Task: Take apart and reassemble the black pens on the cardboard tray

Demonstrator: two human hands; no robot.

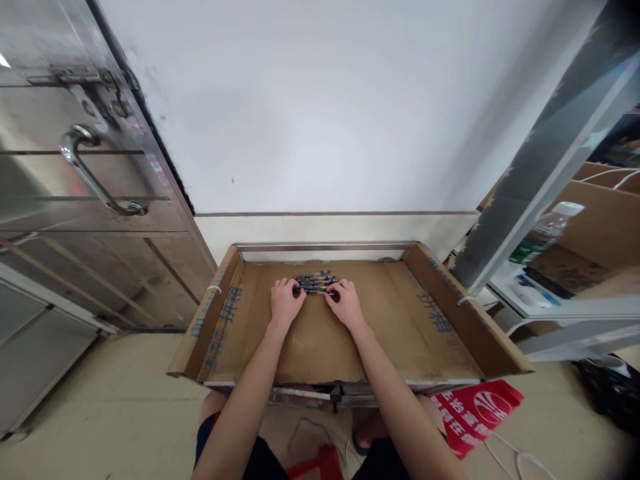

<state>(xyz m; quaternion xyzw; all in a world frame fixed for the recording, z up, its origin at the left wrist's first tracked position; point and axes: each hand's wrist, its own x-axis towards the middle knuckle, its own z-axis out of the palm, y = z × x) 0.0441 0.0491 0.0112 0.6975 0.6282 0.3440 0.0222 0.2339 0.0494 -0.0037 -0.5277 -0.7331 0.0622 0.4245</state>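
Note:
Several slim dark pens (pixel 315 277) lie side by side on the cardboard in the head view, roughly crosswise to me. At the near side of this group is one pen (pixel 318 291), with a hand at each end. My left hand (pixel 286 301) pinches its left end between thumb and fingers. On the other end, the thumb and fingers of my right hand (pixel 345 303) are closed. Both hands partly cover the pen tips. Whether this pen is lifted or still touches the cardboard, I cannot tell.
Raised sides edge the cardboard-lined table (pixel 320 347), which stands against a white wall (pixel 320 107). A metal door with a handle (pixel 100 173) is at left. On the right, a shelf holds a plastic bottle (pixel 545 230). A red printed sheet (pixel 475 413) hangs by the front edge.

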